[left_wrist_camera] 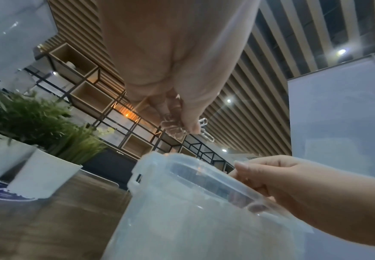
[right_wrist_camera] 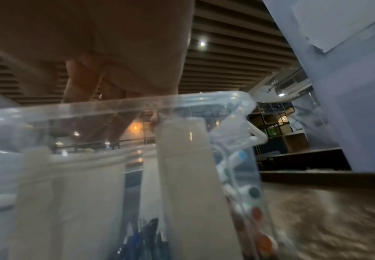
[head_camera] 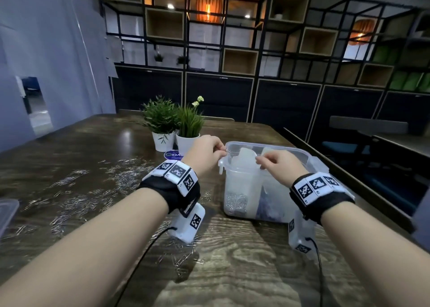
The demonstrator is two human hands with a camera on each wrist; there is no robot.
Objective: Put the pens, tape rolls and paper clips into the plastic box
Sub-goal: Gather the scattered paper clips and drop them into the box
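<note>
From the head view, a person is leaning over a dark wooden surface, the left hand pinching a small bunch of paper clips just above the near left corner of the clear plastic box, while the right hand is curling its grip over the box's near rim. Loose clips are lying scattered across the surface to the left of the box, more clips are piling up in the box's left compartment, and two potted plants are standing just behind it beside a round blue sticker. From the left wrist view, the left hand is grasping the silver clips between thumb and fingertips, holding them in the air over the box, and the right hand is gripping the rim with fingers tucked inside the wall. From the right wrist view, blurred and shot through the plastic, the right hand is hooking over the rim of the box; dark pens are standing in a middle compartment between pale dividers, and markers with coloured caps are stacked against the right wall.
</note>
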